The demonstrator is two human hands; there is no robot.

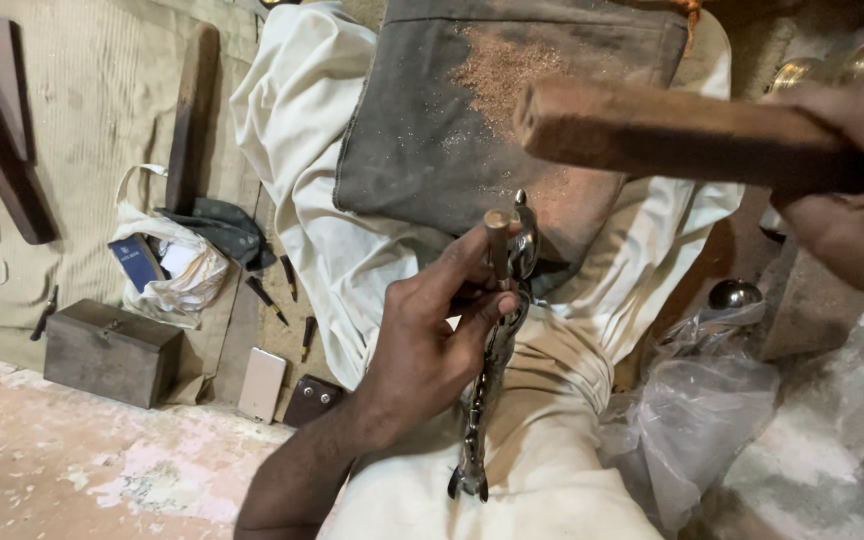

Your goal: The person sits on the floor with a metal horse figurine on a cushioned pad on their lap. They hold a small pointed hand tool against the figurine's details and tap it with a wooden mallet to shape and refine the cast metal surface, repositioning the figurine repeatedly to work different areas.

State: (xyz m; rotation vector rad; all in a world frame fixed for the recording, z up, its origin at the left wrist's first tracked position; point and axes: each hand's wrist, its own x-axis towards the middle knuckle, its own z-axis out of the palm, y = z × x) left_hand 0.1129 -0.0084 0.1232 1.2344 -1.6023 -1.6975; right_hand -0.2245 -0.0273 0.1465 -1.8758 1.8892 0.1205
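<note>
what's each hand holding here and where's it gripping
The left hand pinches a short wooden punch near its lower end, against an ornate metal piece. The right hand grips a wooden mallet by one end.

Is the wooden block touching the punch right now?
No, the wooden block in the right hand is raised clear of the punch.

Dim warm light — blurred, distorted edges

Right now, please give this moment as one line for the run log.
left hand: holds punch on ornate metal piece | right hand: grips raised wooden mallet | support: lap cloth
</note>
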